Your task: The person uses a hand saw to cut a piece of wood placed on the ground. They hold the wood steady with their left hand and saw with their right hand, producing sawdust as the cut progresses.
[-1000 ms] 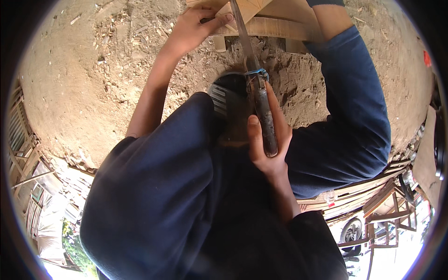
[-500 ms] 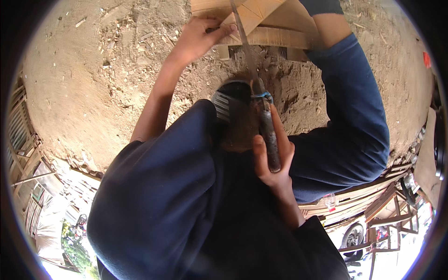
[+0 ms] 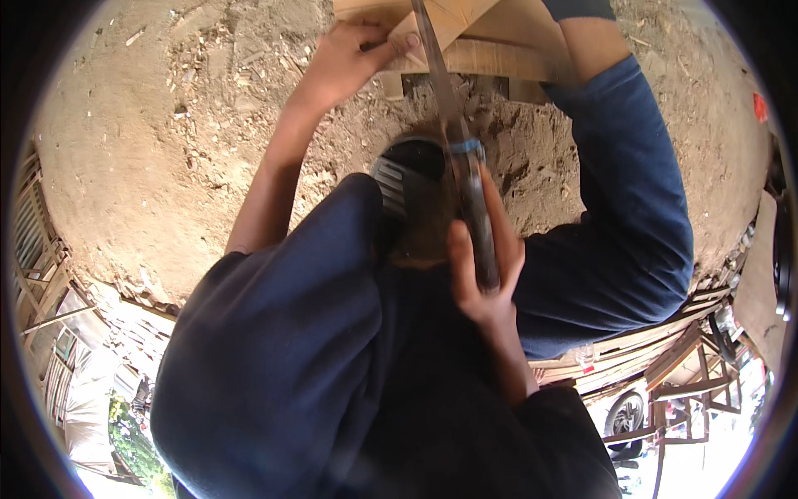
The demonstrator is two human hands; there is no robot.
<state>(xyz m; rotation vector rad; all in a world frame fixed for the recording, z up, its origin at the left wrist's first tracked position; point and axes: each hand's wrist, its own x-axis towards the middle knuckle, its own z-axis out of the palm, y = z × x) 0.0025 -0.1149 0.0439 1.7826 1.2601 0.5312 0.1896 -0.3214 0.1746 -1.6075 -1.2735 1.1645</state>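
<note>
My right hand (image 3: 490, 279) is wrapped round the dark handle of a handsaw (image 3: 446, 100), with a blue band where blade and handle meet. The long blade points away from me and lies across a light wooden board (image 3: 455, 25) at the top of the view; its far end is cut off by the frame. My left hand (image 3: 341, 66) grips the board's near left corner, thumb on top, just left of the blade. Below that board lies a wider wooden piece (image 3: 499, 62), raised off the ground on blocks.
My dark shoe (image 3: 407, 170) stands beneath the saw handle. My other leg (image 3: 636, 166) bends round on the right, its foot by the wood. Chips litter the dirt floor (image 3: 224, 125). Behind me are a wooden frame (image 3: 694, 387) and a wheel (image 3: 625, 416).
The saw and my right hand have moved slightly forward, away from me. My left hand still holds the board, a little further up and left in view.
</note>
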